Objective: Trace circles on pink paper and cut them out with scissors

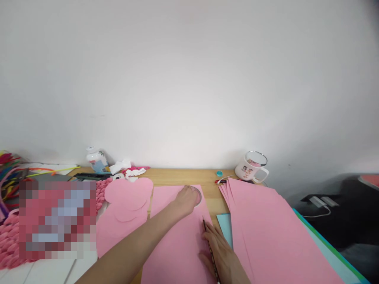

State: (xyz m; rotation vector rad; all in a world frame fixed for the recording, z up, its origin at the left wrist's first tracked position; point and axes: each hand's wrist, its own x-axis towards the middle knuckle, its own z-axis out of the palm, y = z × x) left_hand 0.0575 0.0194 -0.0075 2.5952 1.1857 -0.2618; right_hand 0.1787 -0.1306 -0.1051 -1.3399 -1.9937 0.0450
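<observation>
A sheet of pink paper (174,236) lies on the wooden desk in front of me. My left hand (186,200) reaches across to its far end, fingers curled against a round object with a pale rim (199,197) resting on the paper; the hand covers part of it, so I cannot tell its exact kind. Lower down, at the sheet's right edge, my right hand (220,252) is closed around a dark patterned pencil (212,254). The pencil's tip points away from me. Overlapping rounded pink paper cutouts (127,193) sit left of the sheet.
A stack of pink sheets (266,228) lies to the right, over light blue paper (225,225). Behind it stands a white mug (247,169). At the back left are a white bottle (97,159) and crumpled tissue (120,165). A wall (189,98) rises behind the desk.
</observation>
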